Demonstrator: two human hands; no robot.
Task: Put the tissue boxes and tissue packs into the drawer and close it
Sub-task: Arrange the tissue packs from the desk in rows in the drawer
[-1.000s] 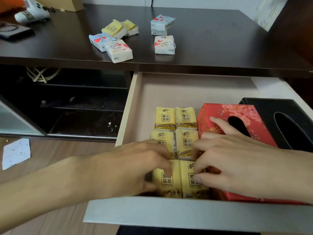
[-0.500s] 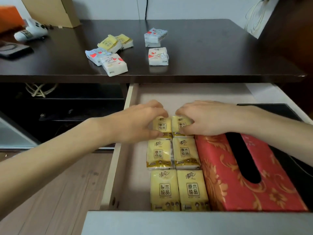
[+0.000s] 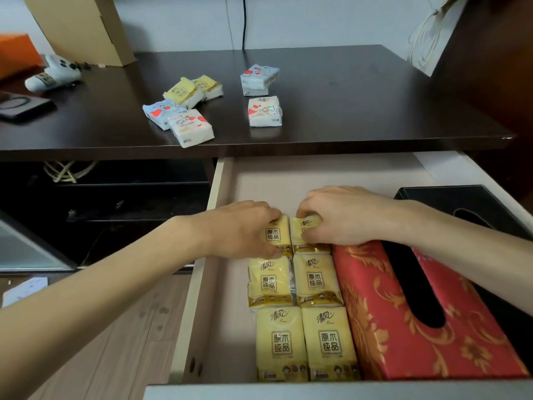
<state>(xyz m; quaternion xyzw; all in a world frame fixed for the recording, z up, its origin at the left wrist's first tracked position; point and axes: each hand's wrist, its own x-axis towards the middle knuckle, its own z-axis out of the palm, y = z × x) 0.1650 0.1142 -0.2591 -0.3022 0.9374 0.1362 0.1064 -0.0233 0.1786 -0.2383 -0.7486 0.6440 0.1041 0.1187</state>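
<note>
Drawer pulled out below the dark counter, open toward camera. Inside: six yellow tissue packs in a 2-col x 3-row grid, edges touching, flat, labels up. Grid sits roughly mid-drawer, w/ a bare strip of drawer floor along the left wall and open floor behind the far row up to the counter edge. Right side of grid butts against the red tissue box, gold floral print, dark oval slot on top. Black tissue box lies further right, near the right wall; little room left on that side.

Left hand on far-left pack, fingers curled over its far edge and thumb at its near edge, closed on it. Right hand on far-right pack, fingers bent around its top end, gripping; forearm crosses over the red box. Both far packs partly hidden by the hands.

Counter above: seven more packs, not in drawer. Two yellow packs, overlapping; two heart-print packs (one blue, one white), touching, the white one near the front edge; two blue-white packs stacked; one white pack just in front of that stack. Open counter to the right of them.

Far left on counter: white game controller, dark flat device, cardboard piece upright against the wall.
</note>
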